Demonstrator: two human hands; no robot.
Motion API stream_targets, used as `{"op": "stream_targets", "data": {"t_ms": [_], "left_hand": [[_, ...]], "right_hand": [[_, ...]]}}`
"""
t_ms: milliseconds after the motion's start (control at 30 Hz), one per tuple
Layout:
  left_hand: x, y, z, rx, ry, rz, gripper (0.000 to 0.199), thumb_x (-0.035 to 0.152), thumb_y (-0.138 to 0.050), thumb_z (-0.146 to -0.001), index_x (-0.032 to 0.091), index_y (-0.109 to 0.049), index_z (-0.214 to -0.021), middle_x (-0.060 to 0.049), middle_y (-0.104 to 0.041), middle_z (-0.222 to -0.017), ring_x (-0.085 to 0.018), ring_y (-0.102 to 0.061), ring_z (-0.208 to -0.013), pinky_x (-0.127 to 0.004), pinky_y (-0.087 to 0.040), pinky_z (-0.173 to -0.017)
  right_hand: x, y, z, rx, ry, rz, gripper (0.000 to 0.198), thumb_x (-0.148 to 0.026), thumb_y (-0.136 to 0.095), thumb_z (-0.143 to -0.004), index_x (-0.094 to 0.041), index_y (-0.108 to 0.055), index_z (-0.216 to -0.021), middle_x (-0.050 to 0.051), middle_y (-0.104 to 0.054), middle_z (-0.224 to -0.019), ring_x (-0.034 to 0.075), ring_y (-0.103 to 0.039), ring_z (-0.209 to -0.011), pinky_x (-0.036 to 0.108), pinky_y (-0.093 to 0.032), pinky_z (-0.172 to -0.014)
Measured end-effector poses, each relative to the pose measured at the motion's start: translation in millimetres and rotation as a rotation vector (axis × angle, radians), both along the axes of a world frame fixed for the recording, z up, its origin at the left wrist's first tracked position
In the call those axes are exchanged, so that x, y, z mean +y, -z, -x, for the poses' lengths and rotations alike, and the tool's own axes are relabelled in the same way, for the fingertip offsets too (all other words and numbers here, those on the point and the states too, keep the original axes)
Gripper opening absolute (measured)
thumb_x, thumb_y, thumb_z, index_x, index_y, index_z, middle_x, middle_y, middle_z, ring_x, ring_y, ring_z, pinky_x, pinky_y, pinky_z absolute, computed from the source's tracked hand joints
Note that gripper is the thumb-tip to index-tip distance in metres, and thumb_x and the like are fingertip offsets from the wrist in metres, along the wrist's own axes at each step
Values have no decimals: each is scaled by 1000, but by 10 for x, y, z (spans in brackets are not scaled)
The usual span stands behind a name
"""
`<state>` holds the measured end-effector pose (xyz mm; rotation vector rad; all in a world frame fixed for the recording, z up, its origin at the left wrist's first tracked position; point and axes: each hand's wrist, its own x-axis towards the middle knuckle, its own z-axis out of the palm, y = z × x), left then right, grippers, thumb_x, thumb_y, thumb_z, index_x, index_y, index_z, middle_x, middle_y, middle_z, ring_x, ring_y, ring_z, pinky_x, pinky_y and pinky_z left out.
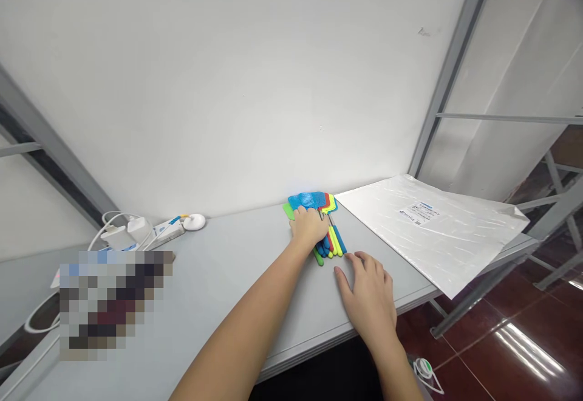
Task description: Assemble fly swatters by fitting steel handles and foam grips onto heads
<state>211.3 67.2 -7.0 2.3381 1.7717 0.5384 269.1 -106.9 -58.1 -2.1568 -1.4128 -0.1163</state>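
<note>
Left hand (310,228) over a stack of colourful swatter-like tools (311,199); label on the white plastic bag (460,237) too small to read.

The stack lies on the grey tabletop (228,267) near the white wall (255,85), just left of the bag, flat heads toward the wall and blue, yellow, red and green handles toward the person; no lettering can be made out on them. The left hand curls over its middle, fingertips hidden, so I cannot tell whether it grips or merely rests. The right hand (370,288) is spread and holds nothing, its fingertips near the handle ends. The bag's printed label (419,214) carries a blue line above darker print. A pixelated patch (113,304) hides things at far left, near the power strip (164,232).
</note>
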Motion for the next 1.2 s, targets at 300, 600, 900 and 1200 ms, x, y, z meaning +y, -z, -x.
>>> {"op": "stream_targets", "data": {"t_ms": [300, 600, 900, 1200], "left_hand": [[70, 29, -332, 13, -67, 134, 84, 60, -63, -81, 23, -28, -148, -20, -15, -160, -46, -22, -141, -66, -40, -97], [-35, 17, -201, 164, 215, 52, 37, 34, -59, -93, 17, -55, -125, -10, -58, -125, -23, -61, -106, -45, -53, -88], [-122, -181, 917, 219, 749, 42, 79, 33, -78, -66, 30, -42, -137, -3, -33, -154, -21, -39, -136, -27, -41, -104], [-395, 42, 1571, 249, 431, 38, 84, 63, -54, -77, 19, -30, -144, -19, -55, -131, -37, -51, -120, -63, -33, -102]], "right_hand": [[55, 39, -1, -13, -41, 137, 63, -47, -28, -97, -7, -45, -143, 16, -45, -148, 31, -33, -140, 52, -20, -112], [-25, -3, 78, -89, -348, 196, 59, -44, -29, -97, -15, -42, -147, 5, -39, -153, 33, -25, -145, 58, -21, -112], [57, -15, 259, 157, -649, -85, 37, -38, -39, -97, -24, -61, -122, 7, -62, -132, 24, -53, -125, 44, -40, -106], [1028, -529, 4, -388, -529, 385, 88, -17, -61, -67, -20, -30, -150, 17, -36, -152, 44, -28, -139, 61, -35, -101]]}}
